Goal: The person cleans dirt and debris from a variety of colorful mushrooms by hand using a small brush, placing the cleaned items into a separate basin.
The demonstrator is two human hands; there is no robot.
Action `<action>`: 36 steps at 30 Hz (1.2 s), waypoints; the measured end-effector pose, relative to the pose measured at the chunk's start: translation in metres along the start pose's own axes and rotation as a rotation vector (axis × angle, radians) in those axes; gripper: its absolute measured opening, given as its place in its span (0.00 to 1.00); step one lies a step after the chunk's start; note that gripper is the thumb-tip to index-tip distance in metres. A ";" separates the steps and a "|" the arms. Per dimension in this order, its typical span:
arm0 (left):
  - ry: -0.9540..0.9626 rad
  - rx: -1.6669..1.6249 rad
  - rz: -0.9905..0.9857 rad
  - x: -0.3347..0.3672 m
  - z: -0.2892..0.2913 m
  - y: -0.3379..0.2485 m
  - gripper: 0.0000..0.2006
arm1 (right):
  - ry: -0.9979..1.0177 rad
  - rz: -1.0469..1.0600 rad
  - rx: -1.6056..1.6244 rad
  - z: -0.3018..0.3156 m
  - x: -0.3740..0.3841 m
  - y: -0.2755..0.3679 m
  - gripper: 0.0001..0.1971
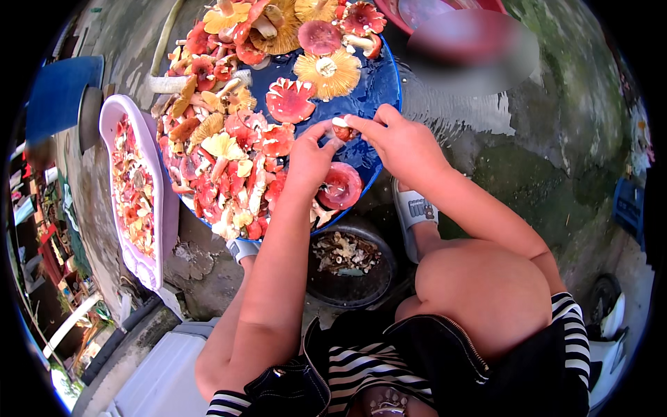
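Observation:
Between my two hands is a small red mushroom [342,131] with a pale end, held over the blue round tray [381,149]. My left hand [310,158] pinches it from the left, and my right hand [408,144] has thumb and forefinger closed on its upper right side. Red and yellow mushrooms heap up on the tray's left half. Just beyond my hands lie a red mushroom cap [290,101] and a yellow gilled cap [326,74] turned underside up. A pinkish-red cap [340,186] sits by the near rim, right of my left wrist.
A dark basin [325,288] with mushroom trimmings stands below the tray, between my feet. On the left is a pink tub [113,111] full of mushroom pieces. Part of a red basin [495,5] shows at the far right, beside a blurred patch. A blue crate [629,208] stands at the right edge.

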State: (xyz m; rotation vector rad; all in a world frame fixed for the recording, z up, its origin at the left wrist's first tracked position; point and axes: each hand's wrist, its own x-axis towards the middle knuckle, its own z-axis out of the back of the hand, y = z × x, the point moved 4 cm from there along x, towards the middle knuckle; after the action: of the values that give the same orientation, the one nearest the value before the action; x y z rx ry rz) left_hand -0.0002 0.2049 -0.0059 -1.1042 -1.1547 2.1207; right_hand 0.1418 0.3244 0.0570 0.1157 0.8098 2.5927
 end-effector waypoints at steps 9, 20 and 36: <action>-0.064 0.084 -0.110 0.000 0.000 -0.002 0.14 | -0.054 -0.054 0.012 0.002 0.004 -0.008 0.17; -0.214 0.335 -0.215 -0.004 0.005 -0.009 0.13 | 0.065 -0.030 -0.155 0.004 0.002 0.000 0.22; -0.033 -0.563 0.135 -0.058 0.072 -0.056 0.14 | -0.149 -0.163 0.327 0.005 -0.009 -0.025 0.13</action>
State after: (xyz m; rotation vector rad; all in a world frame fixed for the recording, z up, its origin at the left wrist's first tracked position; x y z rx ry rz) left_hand -0.0259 0.1601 0.0894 -1.4196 -1.8067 1.9622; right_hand 0.1598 0.3422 0.0474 0.3205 1.1298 2.2528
